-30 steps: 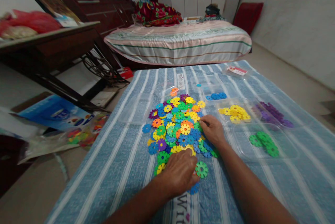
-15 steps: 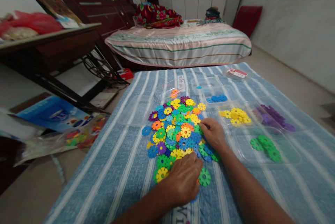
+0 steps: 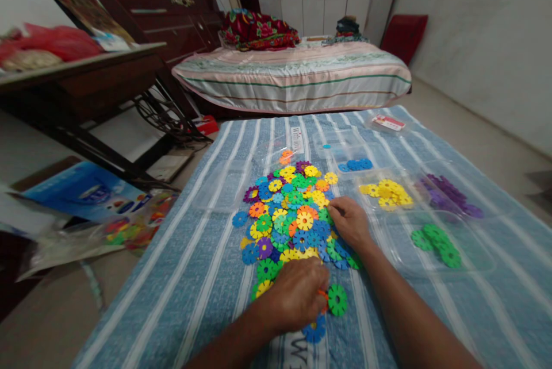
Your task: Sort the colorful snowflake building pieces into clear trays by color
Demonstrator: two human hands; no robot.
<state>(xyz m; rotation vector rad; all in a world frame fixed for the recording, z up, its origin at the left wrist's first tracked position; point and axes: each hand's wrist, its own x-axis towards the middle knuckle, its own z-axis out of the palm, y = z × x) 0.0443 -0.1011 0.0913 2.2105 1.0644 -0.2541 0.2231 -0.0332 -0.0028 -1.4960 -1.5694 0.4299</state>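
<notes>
I keep my left hand curled at the near edge of the pile of discs, fingers pinched on what looks like an orange disc, beside a green disc. My right hand rests on the pile's right side, fingers bent together; whether they grip anything I cannot tell. Lift one disc cleanly without dragging its neighbours. Since half a second ago, the left hand has drawn slightly nearer, uncovering a blue disc.
</notes>
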